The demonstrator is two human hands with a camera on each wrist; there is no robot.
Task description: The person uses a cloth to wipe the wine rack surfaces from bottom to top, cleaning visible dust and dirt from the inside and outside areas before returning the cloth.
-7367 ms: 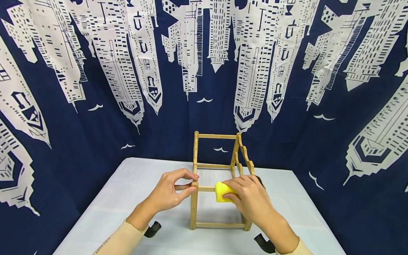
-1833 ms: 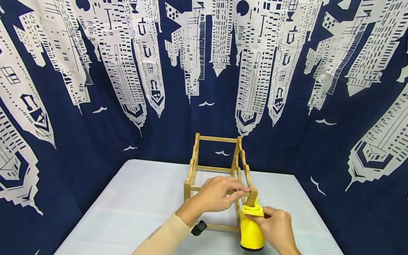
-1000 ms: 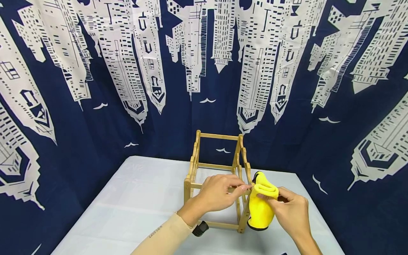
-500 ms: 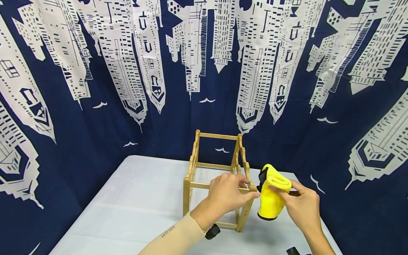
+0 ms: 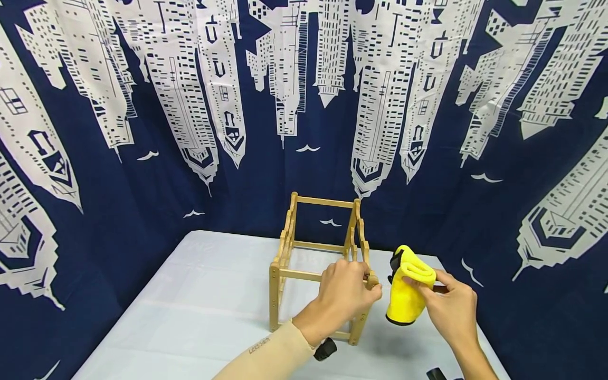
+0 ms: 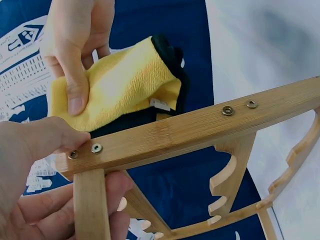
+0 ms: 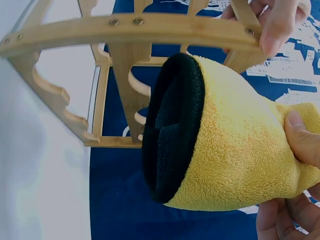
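A wooden rack (image 5: 304, 275) with notched side rails stands on the table. My left hand (image 5: 344, 290) grips its near right top corner. In the left wrist view, the left thumb lies over the post (image 6: 165, 132) by two screws, and the fingers curl beneath around the crossbar (image 6: 91, 205). To the right of the rack, my right hand (image 5: 453, 306) pinches a folded yellow cloth (image 5: 408, 295) with black edging, held up in the air. Seen from the right wrist, the cloth (image 7: 240, 145) bulges into a loose roll, its dark inside facing the rack (image 7: 150, 30).
The table (image 5: 214, 295) has a white cover. Behind it hangs a dark blue curtain (image 5: 256, 200) printed with white buildings. Black wrist mounts (image 5: 325, 349) show below the left sleeve and at the bottom right.
The cloth went from the front crossbar to the right front leg, then up and right, away from the rack. My left hand moved from the left corner to the right, loosened, and grips again.
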